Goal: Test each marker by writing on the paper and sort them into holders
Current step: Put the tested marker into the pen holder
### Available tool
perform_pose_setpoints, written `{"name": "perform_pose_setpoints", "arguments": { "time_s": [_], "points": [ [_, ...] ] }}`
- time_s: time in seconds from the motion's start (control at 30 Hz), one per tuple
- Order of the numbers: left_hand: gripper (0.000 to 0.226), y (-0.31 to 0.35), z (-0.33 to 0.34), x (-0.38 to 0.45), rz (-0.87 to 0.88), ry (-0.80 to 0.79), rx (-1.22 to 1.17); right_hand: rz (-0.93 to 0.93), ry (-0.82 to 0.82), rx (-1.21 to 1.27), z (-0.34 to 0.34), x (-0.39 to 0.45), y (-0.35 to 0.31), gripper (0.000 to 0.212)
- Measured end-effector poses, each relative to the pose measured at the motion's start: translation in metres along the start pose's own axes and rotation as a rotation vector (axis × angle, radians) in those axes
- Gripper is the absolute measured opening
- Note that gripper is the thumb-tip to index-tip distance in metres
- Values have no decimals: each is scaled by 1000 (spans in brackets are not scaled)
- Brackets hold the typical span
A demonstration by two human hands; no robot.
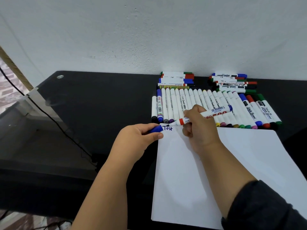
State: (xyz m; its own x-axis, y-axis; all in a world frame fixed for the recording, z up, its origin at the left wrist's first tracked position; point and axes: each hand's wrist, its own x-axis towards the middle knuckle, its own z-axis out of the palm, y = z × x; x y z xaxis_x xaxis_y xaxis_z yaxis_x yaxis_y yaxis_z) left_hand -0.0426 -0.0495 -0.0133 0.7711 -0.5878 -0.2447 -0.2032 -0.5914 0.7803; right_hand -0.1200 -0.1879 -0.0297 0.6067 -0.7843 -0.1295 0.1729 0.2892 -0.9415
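Here, the right hand grips a white marker at the centre of the frame, its uncapped tip resting on the top left corner of the paper just beside the word "Test" written in blue. The left hand pinches the blue cap at the paper's left edge. Above the paper, a row of markers lies side by side on the black bench. Two smaller stacks sit against the wall further up the frame, right of centre.
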Motion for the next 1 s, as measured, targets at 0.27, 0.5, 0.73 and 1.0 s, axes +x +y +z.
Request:
{"name": "perform_pose_setpoints", "arguments": {
  "time_s": [0.27, 0.5, 0.73, 1.0],
  "points": [
    [40, 4, 3, -2, 81, -48, 20, 2, -116, -83, 3, -6, -1, 52],
    [42, 9, 5, -5, 110, -21, 13, -12, -159, -135, 3, -6, -4, 42],
    [39, 12, 5, -7, 97, -24, -15, -28, -178, -176, 4, -10, -8, 42],
    [34, 11, 9, -8, 77, 7, -71, 26, -206, -175, 7, -13, -9, 40]
  ]
}}
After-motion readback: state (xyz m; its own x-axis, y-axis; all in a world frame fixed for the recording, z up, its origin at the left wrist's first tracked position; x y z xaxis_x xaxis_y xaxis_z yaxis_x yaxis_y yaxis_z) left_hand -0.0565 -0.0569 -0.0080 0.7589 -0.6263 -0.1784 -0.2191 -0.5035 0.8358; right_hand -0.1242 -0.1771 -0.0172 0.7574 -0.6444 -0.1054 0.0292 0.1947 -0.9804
